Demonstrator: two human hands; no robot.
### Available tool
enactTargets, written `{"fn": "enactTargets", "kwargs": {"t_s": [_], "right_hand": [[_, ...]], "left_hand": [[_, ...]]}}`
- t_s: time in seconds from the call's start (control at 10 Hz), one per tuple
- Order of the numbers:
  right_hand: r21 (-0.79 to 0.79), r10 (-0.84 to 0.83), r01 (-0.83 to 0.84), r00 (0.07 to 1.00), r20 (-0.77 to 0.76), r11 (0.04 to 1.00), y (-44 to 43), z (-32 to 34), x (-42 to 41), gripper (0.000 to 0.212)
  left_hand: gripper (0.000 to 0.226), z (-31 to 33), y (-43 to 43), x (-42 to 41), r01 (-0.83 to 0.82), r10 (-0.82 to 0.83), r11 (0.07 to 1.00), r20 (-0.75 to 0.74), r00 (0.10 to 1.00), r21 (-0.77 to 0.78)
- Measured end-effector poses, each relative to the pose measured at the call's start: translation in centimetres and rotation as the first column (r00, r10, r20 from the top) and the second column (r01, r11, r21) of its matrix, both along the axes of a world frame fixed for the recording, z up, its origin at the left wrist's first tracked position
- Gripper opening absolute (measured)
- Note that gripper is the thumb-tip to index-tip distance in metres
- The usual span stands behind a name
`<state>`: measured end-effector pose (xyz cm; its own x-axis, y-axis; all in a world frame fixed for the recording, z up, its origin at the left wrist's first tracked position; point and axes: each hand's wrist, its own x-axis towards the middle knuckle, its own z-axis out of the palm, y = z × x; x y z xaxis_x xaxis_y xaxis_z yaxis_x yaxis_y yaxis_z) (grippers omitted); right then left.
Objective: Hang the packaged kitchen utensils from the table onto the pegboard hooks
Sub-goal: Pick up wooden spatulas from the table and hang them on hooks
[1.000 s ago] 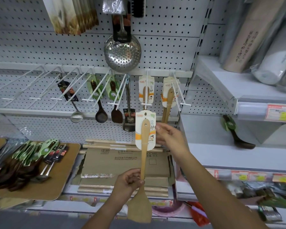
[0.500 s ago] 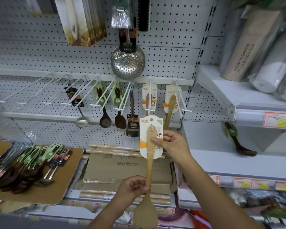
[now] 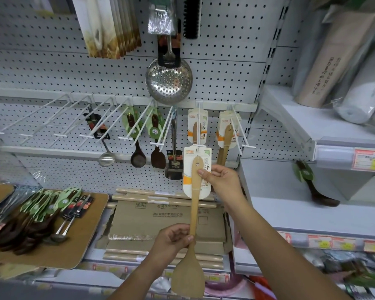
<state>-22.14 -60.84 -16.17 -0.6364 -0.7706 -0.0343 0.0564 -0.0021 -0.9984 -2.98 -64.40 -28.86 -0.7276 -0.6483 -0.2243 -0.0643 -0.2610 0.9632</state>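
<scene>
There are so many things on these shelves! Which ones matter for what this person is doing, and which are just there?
Job: bamboo spatula, gripped by left hand and right hand; white hook above it; utensil pile awaiting hanging.
Just there: steel skimmer, cardboard boxes, wrapped rolls.

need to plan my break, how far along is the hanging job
Done: bamboo spatulas and dark wooden utensils already hang on the pegboard hooks. In hand: the left hand and right hand hold one carded bamboo spatula, its card top at a hook tip. Left: a pile of packaged utensils on the wooden board.
</scene>
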Motion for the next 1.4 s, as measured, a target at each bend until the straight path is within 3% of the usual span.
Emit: {"fn": "enactTargets", "kwargs": {"t_s": [0.2,0.3,0.5,0.6,0.7,0.8,1.0,1.2,1.3,1.4], "right_hand": [[0.038,-0.074,0.074,0.997,0.001,0.997,-2.8,-0.7,-1.3,0.012],[0.081,-0.158,0.156,0.987,0.016,0.984,-5.0,-0.8,-2.8,0.023],[0.151,-0.239,0.254,0.965,-0.106,0.955,-9.6,-0.1,-6.2,0.008],[0.133,-0.281,0.293,0.954,-0.102,0.947,-11.6,-0.4,-7.4,0.035],[0.165,-0.326,0.336,0.942,-0.082,0.927,-13.2,-0.9,-8.5,0.048],[0.198,-0.325,0.335,0.942,-0.082,0.921,-14.4,-1.1,-9.7,0.024],[0.259,-0.243,0.305,0.939,-0.245,0.917,-14.5,0.0,-9.2,0.013],[0.316,-0.243,0.337,0.922,-0.301,0.887,-15.0,-0.1,-9.2,0.036],[0.400,-0.145,0.262,0.943,-0.299,0.878,-13.9,-2.4,-9.5,0.030],[0.534,-0.007,0.252,0.909,-0.418,0.807,-10.7,-3.6,-7.9,0.048]], "left_hand": [[0.022,0.0,-2.2,-1.7,-0.097,0.098,0.995,0.021,0.995,-0.016],[0.022,-0.2,-4.2,-3.8,-0.106,0.110,0.991,0.048,0.993,-0.077],[0.018,0.3,-9.0,-8.9,-0.015,0.035,0.985,0.110,0.993,-0.170],[0.018,0.7,-10.9,-11.0,-0.004,0.031,0.981,0.138,0.990,-0.193],[0.031,0.7,-12.7,-12.4,-0.003,0.028,0.985,0.144,0.989,-0.173],[0.044,-0.5,-14.6,-13.6,-0.002,0.019,0.991,0.124,0.992,-0.133],[0.030,0.0,-16.1,-14.8,0.087,-0.023,0.961,0.237,0.971,-0.263],[0.038,0.2,-16.8,-14.4,0.199,-0.081,0.909,0.313,0.946,-0.366],[0.049,0.7,-16.4,-13.4,0.256,-0.097,0.880,0.374,0.922,-0.401],[0.049,1.2,-16.2,-11.4,0.296,-0.046,0.830,0.471,0.881,-0.473]]}}
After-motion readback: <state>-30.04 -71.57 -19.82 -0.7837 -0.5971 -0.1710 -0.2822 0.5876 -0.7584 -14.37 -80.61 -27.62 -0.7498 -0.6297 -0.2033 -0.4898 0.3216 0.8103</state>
